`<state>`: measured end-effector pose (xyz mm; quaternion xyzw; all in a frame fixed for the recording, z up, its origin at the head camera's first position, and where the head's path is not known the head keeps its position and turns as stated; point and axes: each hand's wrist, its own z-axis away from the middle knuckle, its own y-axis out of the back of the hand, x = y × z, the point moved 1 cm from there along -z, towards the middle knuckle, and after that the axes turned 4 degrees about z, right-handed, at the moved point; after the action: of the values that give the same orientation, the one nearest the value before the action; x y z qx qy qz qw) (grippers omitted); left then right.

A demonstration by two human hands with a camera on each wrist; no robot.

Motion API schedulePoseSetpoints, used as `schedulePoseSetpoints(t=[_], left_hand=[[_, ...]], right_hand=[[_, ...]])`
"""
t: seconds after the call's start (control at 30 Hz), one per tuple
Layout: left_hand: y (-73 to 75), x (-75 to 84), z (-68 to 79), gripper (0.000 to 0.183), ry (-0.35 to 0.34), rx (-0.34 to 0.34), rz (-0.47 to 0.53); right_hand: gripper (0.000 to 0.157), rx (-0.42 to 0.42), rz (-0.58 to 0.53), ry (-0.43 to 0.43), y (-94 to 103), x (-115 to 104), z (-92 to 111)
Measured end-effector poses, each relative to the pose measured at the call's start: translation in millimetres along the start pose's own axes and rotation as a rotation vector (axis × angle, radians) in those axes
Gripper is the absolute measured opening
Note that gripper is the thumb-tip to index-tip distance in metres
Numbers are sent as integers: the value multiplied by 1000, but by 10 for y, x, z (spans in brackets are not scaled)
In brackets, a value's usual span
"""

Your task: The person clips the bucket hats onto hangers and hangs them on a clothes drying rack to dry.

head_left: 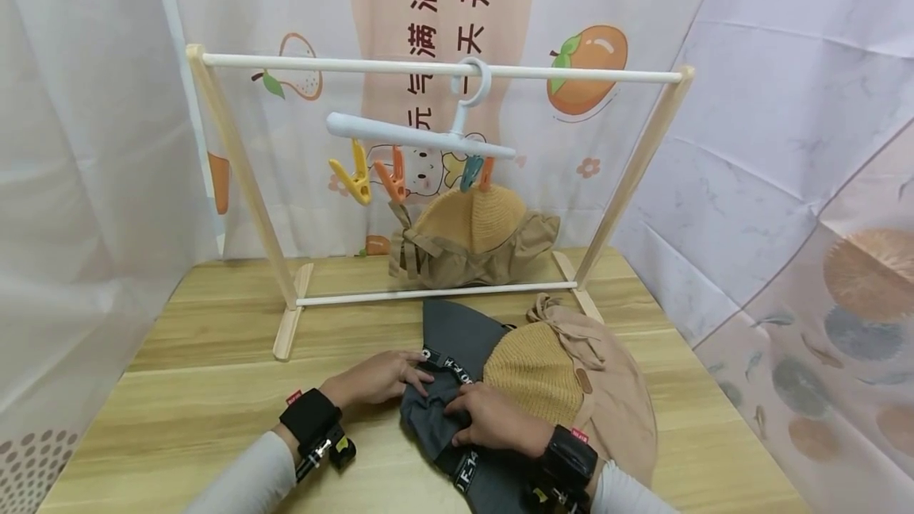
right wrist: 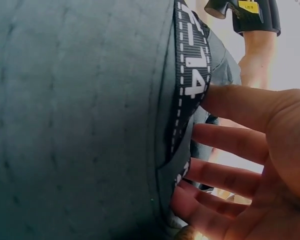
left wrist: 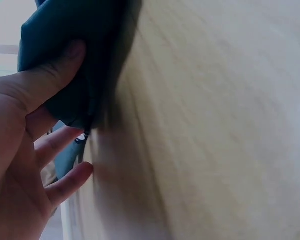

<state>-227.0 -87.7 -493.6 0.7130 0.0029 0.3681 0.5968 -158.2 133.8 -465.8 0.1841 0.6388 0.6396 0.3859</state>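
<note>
Left upright of wooden rack (head_left: 243,173) stands on the wood-look table (head_left: 214,327). Left hand (head_left: 378,377), strap (head_left: 310,419) on wrist, is at the left edge of the dark gray hat (head_left: 464,331): thumb and index pinch its cloth, other fingers spread — exact fingertip contact is partly hidden and blurry in the wrist view. Above, a pale blue hanger (head_left: 400,133) hooks on the rack's top rod, with yellow clip (head_left: 359,181), orange clip (head_left: 397,173), then teal clip (head_left: 470,173) and another orange one. Gray hat lies on the table in front of the rack, crown cloth bunched, black lettered band (head_left: 467,472) around it. Behind the lower bar, under the clips: brown-brimmed straw hat (head_left: 474,216). Right hand (head_left: 496,419) grips the gray hat's crown by the band — fingers curled. Rightmost hat, tan-brimmed with straw crown (head_left: 539,367), lies against the gray one.
</note>
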Motion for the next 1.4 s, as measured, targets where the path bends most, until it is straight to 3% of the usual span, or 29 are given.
schedulePoseSetpoints(t=[0.13,0.47,0.63,1.0,1.2,1.4], left_hand=[[32,15,0,41,-4,14,42],[112,59,21,44,5,77,270],[128,64,12,38,2,101,310],[165,148,-38,45,-7,206,392],[255,276,-67,29,30,259,433],[442,551,-35,22,9,278,479]], right_hand=[[38,-29,-35,0,31,21,-10],[31,-49,-178,-12,145,72,5],[31,-49,-235,-26,204,96,32],[32,-67,-348,-30,348,185,86],[26,-29,-406,-17,430,205,106],[19,-13,-455,-22,494,215,131]])
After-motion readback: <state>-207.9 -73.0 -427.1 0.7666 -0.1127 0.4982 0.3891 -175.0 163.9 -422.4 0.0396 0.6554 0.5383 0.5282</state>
